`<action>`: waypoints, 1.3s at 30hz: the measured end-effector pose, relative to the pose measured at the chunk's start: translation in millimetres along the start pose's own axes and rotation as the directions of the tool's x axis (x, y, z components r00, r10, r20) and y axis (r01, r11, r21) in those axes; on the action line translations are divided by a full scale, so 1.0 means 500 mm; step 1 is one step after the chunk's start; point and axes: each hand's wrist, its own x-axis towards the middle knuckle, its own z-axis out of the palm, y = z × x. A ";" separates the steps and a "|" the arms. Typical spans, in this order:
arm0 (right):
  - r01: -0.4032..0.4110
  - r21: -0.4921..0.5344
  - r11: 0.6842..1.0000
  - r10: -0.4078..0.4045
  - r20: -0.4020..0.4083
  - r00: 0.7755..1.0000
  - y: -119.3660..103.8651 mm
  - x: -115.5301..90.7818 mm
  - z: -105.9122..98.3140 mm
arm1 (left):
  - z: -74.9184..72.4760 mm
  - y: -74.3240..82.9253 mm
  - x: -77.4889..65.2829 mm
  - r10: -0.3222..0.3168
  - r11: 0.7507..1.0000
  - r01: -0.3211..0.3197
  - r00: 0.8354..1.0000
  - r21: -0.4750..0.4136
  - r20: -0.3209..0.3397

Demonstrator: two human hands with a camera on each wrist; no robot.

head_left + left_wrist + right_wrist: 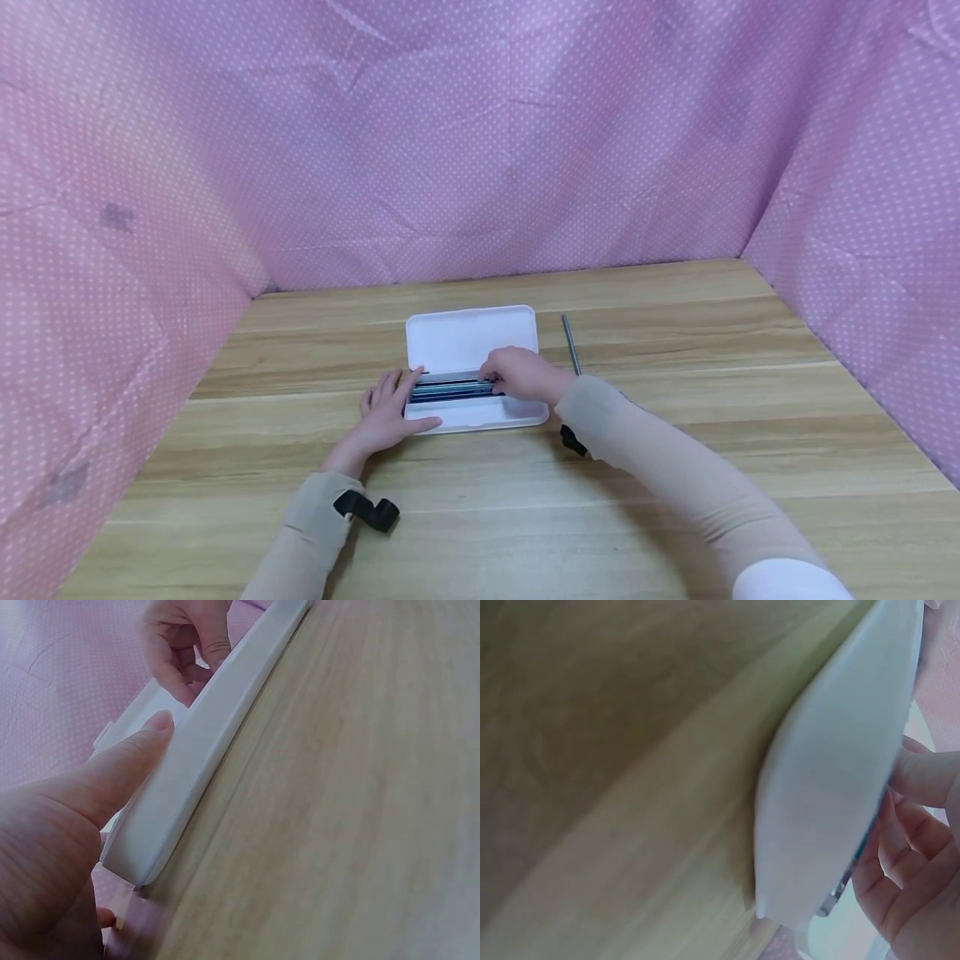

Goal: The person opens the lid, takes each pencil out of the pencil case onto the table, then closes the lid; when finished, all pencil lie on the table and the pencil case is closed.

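Note:
A white pencil case (476,418) lies unfolded on the table, its lid (450,337) leaning back on the far side. Several dark and teal pencils (450,390) lie lengthwise inside. At the case's left end, my left hand (382,421) steadies it with spread, fairly straight fingers, the thumb on the near rim. My right hand (525,375) reaches into the right part of the case from above. Its curled fingers and thumb pinch at the pencils, though the case wall (832,765) partly hides the fingertips in the right wrist view.
Another grey-teal pencil (571,343) lies on the wooden table (480,517) to the right of the case, partly behind my right forearm. Pink dotted cloth (480,167) hangs around the back and sides. A black wrist mount (367,510) sticks out from my left sleeve.

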 end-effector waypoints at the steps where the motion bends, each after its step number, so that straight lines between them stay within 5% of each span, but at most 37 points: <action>1: -0.007 -0.004 1.000 0.007 0.004 1.000 -0.001 0.000 0.000 | 0.000 0.000 0.000 -0.001 1.000 0.001 1.000 0.002 0.001; 11: 0.007 -0.031 1.000 -0.007 0.001 1.000 0.001 0.001 0.000 | -0.001 0.001 -0.001 -0.004 1.000 0.004 1.000 -0.004 0.004; 22: 0.034 0.065 0.997 -0.032 -0.041 0.999 0.004 -0.011 -0.013 | -0.001 -0.002 0.001 0.002 1.000 -0.002 1.000 -0.007 0.006; 32: 0.045 0.224 0.973 -0.023 -0.103 0.994 0.016 -0.039 -0.018 | 0.000 -0.002 0.000 -0.005 1.000 0.005 1.000 0.011 0.002; 39: 0.017 0.378 0.926 0.044 -0.153 0.987 0.032 -0.065 -0.022 | -0.002 -0.001 0.000 -0.002 1.000 0.002 1.000 -0.008 0.013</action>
